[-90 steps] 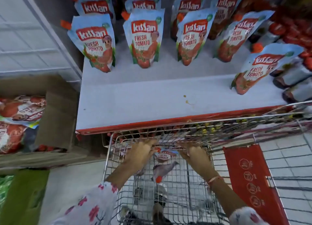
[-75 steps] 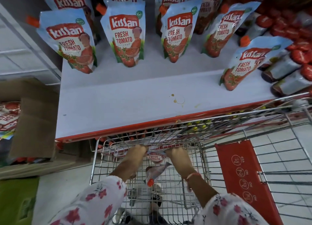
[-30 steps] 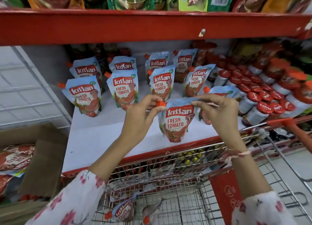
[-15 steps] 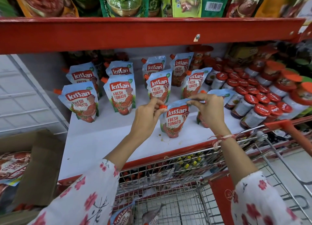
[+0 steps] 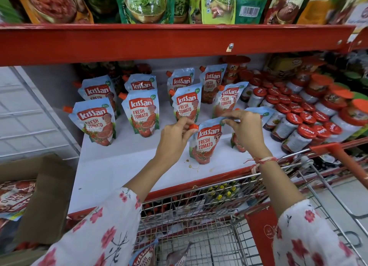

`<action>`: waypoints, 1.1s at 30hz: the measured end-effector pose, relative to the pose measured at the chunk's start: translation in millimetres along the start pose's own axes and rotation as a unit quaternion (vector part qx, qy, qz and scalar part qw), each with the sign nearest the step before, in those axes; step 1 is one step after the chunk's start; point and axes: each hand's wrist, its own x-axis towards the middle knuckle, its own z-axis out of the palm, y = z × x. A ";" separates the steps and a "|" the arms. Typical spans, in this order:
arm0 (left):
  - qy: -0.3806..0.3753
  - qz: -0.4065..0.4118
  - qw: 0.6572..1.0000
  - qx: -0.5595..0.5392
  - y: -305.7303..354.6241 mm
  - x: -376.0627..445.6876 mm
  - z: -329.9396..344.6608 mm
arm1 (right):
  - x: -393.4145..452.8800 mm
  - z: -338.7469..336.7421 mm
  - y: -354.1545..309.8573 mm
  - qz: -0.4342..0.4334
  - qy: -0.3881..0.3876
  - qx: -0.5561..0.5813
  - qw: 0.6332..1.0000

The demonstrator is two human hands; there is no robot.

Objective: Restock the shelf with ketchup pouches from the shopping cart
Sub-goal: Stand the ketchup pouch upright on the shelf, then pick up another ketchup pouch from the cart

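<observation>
A blue Kissan ketchup pouch [image 5: 206, 144] stands upright on the white shelf [image 5: 123, 166], a little in front of the other rows. My left hand [image 5: 175, 140] pinches its orange cap at the top left corner. My right hand [image 5: 247, 130] pinches its top right corner. Several more ketchup pouches [image 5: 141, 112] stand behind in two rows. Another pouch sits partly hidden behind my right hand. In the wire shopping cart [image 5: 219, 235] below, two pouches [image 5: 144, 255] lie near the frame's bottom edge.
Red-lidded jars [image 5: 302, 124] crowd the shelf's right side. The red upper shelf [image 5: 179, 40] hangs overhead with green and brown packets. An open cardboard box [image 5: 41, 198] with more pouches sits at the left. The cart's red handle [image 5: 346, 160] is at the right.
Both hands lifted a pouch out of the cart and lowered it onto the shelf, where its base now rests. My view rose from the cart to the shelf.
</observation>
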 end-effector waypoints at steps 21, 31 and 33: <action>-0.039 -0.064 0.995 -0.059 -31.7 -154.7 -15.3 | -151.4 53.7 -83.2 -0.055 -0.123 0.064 0.989; -0.256 -0.206 0.944 0.037 -84.6 -249.7 25.1 | -261.1 125.3 -45.0 0.072 -0.481 -0.078 0.870; -0.293 -0.225 0.927 0.054 -91.7 -263.4 33.2 | -278.5 135.3 -38.2 0.082 -0.501 -0.082 0.857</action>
